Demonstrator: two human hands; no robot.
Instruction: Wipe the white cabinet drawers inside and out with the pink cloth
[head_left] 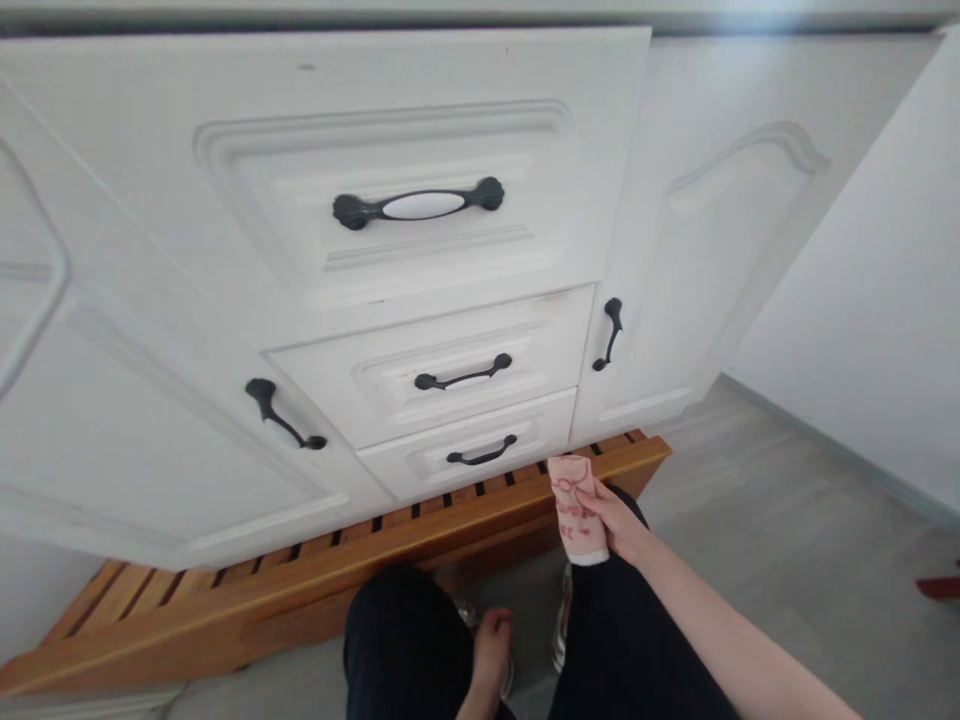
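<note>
My right hand [619, 520] grips a pink sock [576, 510] with red lettering and a white end. It looks flat or folded, held over my right knee by the bench's front edge, thumb on top. My left hand [491, 645] hangs low between my legs, beside the left knee. Its fingers are curled, and what they hold, if anything, is hidden. Below it, parts of my shoes [561, 620] show in shadow.
A white cabinet stands close in front, with a top drawer [420, 205], two smaller drawers and side doors, all with dark handles. A slatted wooden bench [300, 580] runs along its foot. Grey floor [780, 560] and a white wall [862, 330] lie to the right.
</note>
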